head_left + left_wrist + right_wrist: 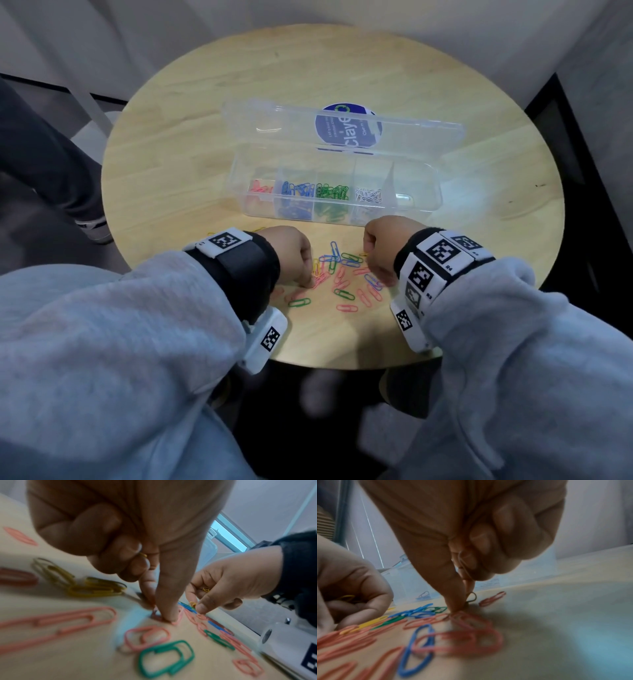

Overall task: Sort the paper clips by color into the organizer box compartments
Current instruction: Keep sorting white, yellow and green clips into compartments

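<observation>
Loose paper clips (342,274) in pink, blue, green and yellow lie on the near part of the round wooden table (205,102). My left hand (306,282) keeps a yellow clip (143,555) in its curled fingers while thumb and forefinger (164,614) press down on a pink clip (178,616). My right hand (368,255) pinches a yellow clip (471,597) at the table and holds another (464,563) in its curled fingers. Behind the pile stands the clear organizer box (421,192), lid open, with pink, blue, green and white clips in separate compartments.
The box's rightmost compartment (411,185) holds no clips that I can see. A few yellow clips (96,586) lie left of my left hand. The table's front edge (342,366) runs just below my wrists. A person's leg and shoe (92,229) stand at the left.
</observation>
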`<state>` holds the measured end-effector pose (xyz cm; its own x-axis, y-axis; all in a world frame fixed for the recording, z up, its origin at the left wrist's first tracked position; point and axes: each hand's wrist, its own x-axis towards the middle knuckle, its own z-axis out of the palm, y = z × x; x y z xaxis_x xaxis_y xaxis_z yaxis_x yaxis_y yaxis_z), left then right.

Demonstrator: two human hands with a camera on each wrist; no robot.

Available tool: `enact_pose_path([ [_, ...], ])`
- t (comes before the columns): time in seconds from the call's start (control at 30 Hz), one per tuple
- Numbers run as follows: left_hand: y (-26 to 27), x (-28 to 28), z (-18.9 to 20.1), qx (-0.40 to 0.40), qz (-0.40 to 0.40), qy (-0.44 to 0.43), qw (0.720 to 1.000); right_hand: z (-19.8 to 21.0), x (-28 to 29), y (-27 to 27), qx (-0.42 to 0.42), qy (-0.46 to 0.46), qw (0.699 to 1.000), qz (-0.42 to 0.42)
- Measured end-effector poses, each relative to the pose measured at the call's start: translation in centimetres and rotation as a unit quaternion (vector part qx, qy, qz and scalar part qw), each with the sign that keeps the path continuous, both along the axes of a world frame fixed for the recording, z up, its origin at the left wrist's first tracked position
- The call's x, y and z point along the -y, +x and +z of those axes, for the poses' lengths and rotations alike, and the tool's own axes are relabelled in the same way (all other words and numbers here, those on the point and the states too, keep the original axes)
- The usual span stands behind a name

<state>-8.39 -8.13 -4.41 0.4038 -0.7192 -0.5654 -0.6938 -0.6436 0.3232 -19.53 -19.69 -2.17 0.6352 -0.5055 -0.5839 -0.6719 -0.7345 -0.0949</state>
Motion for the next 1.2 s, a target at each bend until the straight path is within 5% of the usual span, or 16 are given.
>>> enact_pose_path([
  [0.33,-0.7,0.7,0.4,0.019,0.017,-0.014,1.000,-0.2,1.1,-0.7,0.069,0.085,0.990,-0.087],
  [0.53,-0.5,0.7,0.6,-0.024,0.020,-0.020,0.999,-0.4,1.3,-0.8,0.147,0.240,0.936,-0.212],
  [0.8,0.2,0.6,1.7,-0.114,0.069,-0.059,0.989,-0.8,1.2,-0.8,0.188,0.336,0.884,-0.266],
  [0.97,2.1,0.2,2.8,-0.250,0.157,-0.139,0.945,-0.8,1.2,-0.6,0.214,0.394,0.840,-0.306],
  [1.2,5.6,-2.0,5.1,-0.378,0.305,-0.224,0.845,0.0,1.0,-1.0,0.272,0.504,0.725,-0.382],
])
